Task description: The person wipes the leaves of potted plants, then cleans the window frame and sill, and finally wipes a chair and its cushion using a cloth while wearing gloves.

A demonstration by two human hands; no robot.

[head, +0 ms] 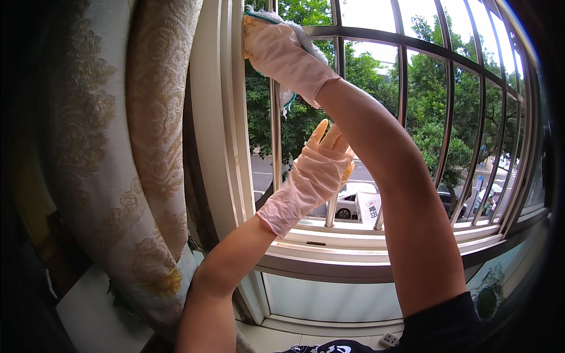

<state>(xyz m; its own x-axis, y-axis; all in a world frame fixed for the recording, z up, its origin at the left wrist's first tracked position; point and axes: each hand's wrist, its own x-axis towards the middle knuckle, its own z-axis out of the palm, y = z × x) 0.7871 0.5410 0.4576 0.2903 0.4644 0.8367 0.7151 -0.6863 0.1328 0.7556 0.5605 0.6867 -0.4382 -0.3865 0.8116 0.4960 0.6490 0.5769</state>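
Note:
My right hand (282,50), in a pale rubber glove, reaches up to the left side of the window and grips a white fluffy cleaning cloth (314,48) with teal edging. The cloth lies around an upright metal bar (276,128) beside the window frame (236,110), and a corner hangs below the glove. Lower down is my left hand (320,163), gloved alike, with extended, spread fingers in front of another upright bar (331,212). My right forearm hides part of those fingers, so contact with the bar is unclear.
A patterned curtain (154,132) hangs close on the left. Below the bars run the sliding-window track (326,251) and a frosted lower pane (331,298). A power strip (389,339) lies at the bottom. Outside are trees (423,97) and a parked white car (351,200).

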